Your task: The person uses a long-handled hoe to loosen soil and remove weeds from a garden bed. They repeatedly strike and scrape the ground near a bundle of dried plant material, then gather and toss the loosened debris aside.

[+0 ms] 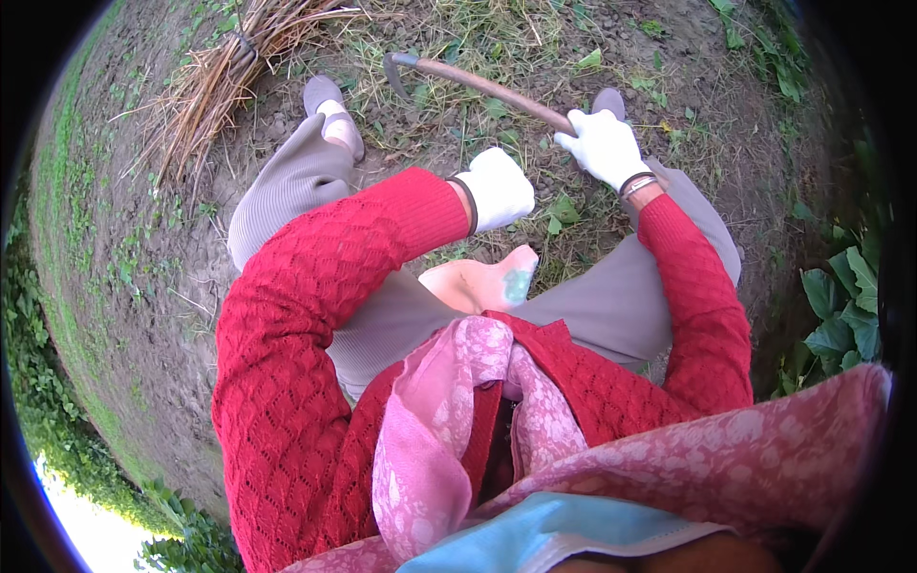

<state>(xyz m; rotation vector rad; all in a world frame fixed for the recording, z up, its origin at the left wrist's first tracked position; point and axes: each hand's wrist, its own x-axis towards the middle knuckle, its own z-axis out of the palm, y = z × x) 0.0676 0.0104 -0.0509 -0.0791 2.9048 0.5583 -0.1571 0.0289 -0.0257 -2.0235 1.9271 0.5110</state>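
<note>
My right hand (pixel 605 147), in a white glove, grips the lower end of the wooden handle of a hand sickle (pixel 494 89). The curved metal blade (pixel 394 75) points away to the upper left, over or on cut grass (pixel 437 93); contact with the ground cannot be told. My left hand (pixel 499 190), also white-gloved, is balled near the middle, left of and below the handle; its fingers are turned out of sight, so whether it holds anything cannot be told.
A tied bundle of dry stalks (pixel 233 61) lies at the upper left, beyond my left shoe (pixel 332 107). My right shoe (pixel 609 102) is just behind the gloved right hand. Leafy plants (pixel 842 315) stand at the right. Soil with low weeds (pixel 122 265) stretches along the left.
</note>
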